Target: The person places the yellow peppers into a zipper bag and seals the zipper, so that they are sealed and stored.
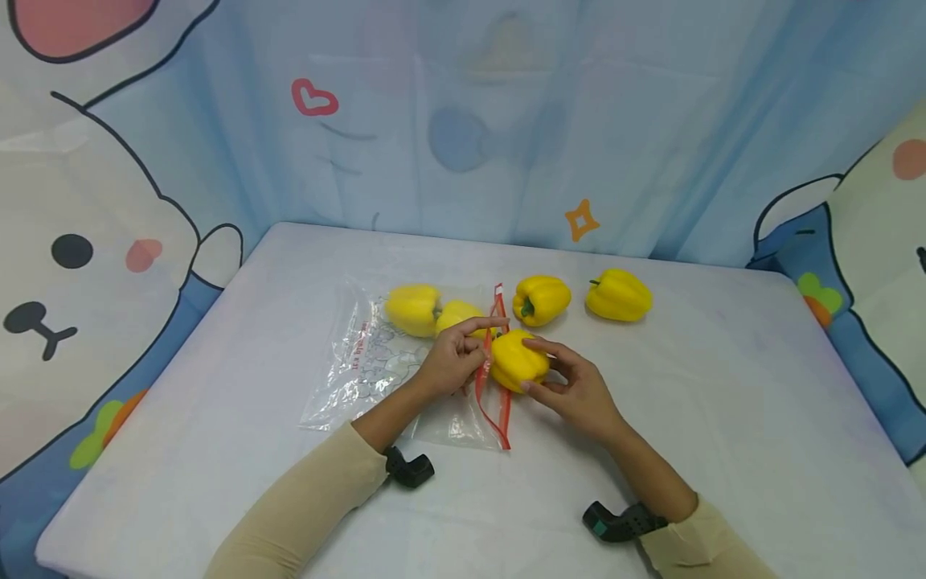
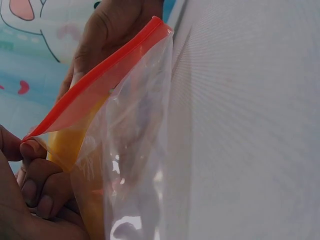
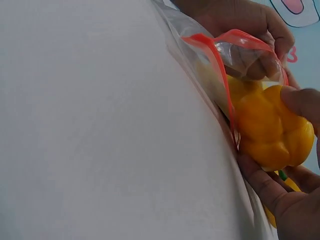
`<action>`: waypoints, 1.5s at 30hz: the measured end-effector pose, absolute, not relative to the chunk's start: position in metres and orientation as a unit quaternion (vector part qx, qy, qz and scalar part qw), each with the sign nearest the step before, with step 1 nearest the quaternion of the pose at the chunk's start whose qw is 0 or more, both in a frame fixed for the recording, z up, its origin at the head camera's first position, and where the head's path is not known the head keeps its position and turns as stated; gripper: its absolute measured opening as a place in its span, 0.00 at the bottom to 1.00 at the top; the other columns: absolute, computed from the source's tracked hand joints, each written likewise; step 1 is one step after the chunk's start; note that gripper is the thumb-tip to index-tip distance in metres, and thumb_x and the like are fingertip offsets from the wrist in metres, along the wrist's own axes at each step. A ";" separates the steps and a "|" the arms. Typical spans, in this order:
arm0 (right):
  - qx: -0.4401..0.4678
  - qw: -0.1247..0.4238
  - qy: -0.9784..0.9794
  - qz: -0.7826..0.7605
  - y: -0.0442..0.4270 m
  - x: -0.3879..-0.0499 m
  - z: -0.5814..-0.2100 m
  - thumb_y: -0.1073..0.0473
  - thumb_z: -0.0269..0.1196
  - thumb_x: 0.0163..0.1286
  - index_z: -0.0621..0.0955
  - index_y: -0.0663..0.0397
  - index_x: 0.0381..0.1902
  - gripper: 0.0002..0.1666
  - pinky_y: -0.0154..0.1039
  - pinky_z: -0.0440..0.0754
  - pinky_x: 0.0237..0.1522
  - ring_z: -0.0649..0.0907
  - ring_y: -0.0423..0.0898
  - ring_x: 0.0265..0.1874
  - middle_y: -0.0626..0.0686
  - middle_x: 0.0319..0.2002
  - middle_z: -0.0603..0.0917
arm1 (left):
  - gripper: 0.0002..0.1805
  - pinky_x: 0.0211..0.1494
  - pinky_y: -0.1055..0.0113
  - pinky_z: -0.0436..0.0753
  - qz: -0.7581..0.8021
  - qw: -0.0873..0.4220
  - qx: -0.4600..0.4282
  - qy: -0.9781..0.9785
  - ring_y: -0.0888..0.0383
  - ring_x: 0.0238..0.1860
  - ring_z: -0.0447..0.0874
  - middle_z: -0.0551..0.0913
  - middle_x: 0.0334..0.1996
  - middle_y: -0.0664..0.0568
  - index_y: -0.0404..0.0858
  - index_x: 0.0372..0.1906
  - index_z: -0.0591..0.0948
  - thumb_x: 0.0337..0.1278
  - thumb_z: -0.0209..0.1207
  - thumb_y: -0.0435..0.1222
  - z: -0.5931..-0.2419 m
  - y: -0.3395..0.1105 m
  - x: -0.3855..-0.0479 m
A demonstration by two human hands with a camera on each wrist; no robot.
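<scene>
A clear zip bag (image 1: 376, 386) with a red-edged mouth lies on the table, its opening facing right. My left hand (image 1: 452, 358) pinches the bag's red edge (image 2: 95, 75) between thumb and finger and holds the mouth apart. In my right hand (image 1: 582, 394) is a yellow bell pepper (image 1: 518, 360), gripped between thumb and fingers right at the opening. The right wrist view shows this bell pepper (image 3: 275, 127) against the red rim. Inside the bag are two more yellow bell peppers, one (image 1: 412, 310) at the left and another (image 1: 456, 315) partly behind my left hand.
Two loose yellow bell peppers stand behind my right hand, one (image 1: 541, 300) near the bag's mouth and one (image 1: 618, 295) farther right. A white cloth covers the table (image 1: 723, 386). A printed curtain (image 1: 463, 121) hangs along its back edge.
</scene>
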State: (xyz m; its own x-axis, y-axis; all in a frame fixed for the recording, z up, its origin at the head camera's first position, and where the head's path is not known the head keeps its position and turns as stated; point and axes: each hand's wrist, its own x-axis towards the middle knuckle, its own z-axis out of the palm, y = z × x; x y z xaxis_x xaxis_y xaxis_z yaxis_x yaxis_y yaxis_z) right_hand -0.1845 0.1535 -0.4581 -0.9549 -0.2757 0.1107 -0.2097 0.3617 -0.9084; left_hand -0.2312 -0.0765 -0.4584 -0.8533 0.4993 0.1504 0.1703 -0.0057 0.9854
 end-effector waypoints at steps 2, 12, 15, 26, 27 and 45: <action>-0.142 0.021 0.824 -0.548 0.152 -0.184 -0.458 0.60 0.71 0.60 0.75 0.45 0.66 0.35 0.41 0.81 0.55 0.74 0.57 0.65 0.50 0.70 0.70 | 0.28 0.14 0.74 0.62 0.665 0.124 0.241 0.696 0.62 0.08 0.59 0.66 0.10 0.58 0.33 0.67 0.71 0.61 0.46 0.24 -0.459 -0.077 -0.231; -0.137 -0.012 0.832 -0.538 0.150 -0.183 -0.459 0.61 0.71 0.59 0.77 0.47 0.64 0.33 0.40 0.82 0.53 0.73 0.57 0.67 0.54 0.69 0.70 | 0.28 0.12 0.73 0.64 0.663 0.112 0.245 0.699 0.59 0.07 0.59 0.67 0.10 0.56 0.41 0.66 0.73 0.61 0.47 0.25 -0.459 -0.075 -0.231; -0.127 -0.017 0.838 -0.531 0.150 -0.183 -0.459 0.60 0.70 0.60 0.78 0.48 0.63 0.31 0.42 0.82 0.53 0.73 0.58 0.67 0.54 0.68 0.71 | 0.28 0.12 0.72 0.64 0.662 0.113 0.246 0.699 0.59 0.06 0.59 0.66 0.10 0.57 0.42 0.66 0.74 0.61 0.47 0.25 -0.459 -0.075 -0.231; -0.123 -0.022 0.837 -0.533 0.149 -0.184 -0.459 0.64 0.70 0.60 0.79 0.49 0.61 0.30 0.44 0.81 0.53 0.74 0.58 0.66 0.54 0.68 0.71 | 0.28 0.14 0.73 0.67 0.661 0.141 0.229 0.700 0.60 0.07 0.61 0.67 0.11 0.54 0.37 0.68 0.71 0.62 0.47 0.25 -0.456 -0.074 -0.230; -0.124 -0.021 0.835 -0.536 0.149 -0.184 -0.459 0.64 0.70 0.60 0.79 0.49 0.61 0.30 0.44 0.81 0.53 0.74 0.58 0.66 0.54 0.68 0.71 | 0.27 0.14 0.73 0.67 0.661 0.140 0.227 0.702 0.60 0.07 0.61 0.67 0.11 0.54 0.38 0.68 0.72 0.63 0.47 0.25 -0.455 -0.074 -0.230; -0.129 -0.013 0.837 -0.532 0.144 -0.196 -0.456 0.63 0.70 0.61 0.77 0.50 0.62 0.30 0.50 0.76 0.62 0.74 0.54 0.67 0.52 0.65 0.75 | 0.29 0.11 0.71 0.65 0.675 0.118 0.253 0.683 0.60 0.06 0.58 0.66 0.11 0.56 0.40 0.66 0.74 0.59 0.46 0.23 -0.458 -0.074 -0.230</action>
State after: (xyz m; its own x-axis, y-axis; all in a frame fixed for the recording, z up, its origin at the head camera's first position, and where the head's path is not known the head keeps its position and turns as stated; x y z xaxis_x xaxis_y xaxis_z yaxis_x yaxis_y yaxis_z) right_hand -0.1956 0.1435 -0.4561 -0.9665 -0.2017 0.1590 -0.2295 0.4003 -0.8872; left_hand -0.2298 -0.0744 -0.4584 -0.8440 0.5052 0.1802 0.1868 -0.0381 0.9817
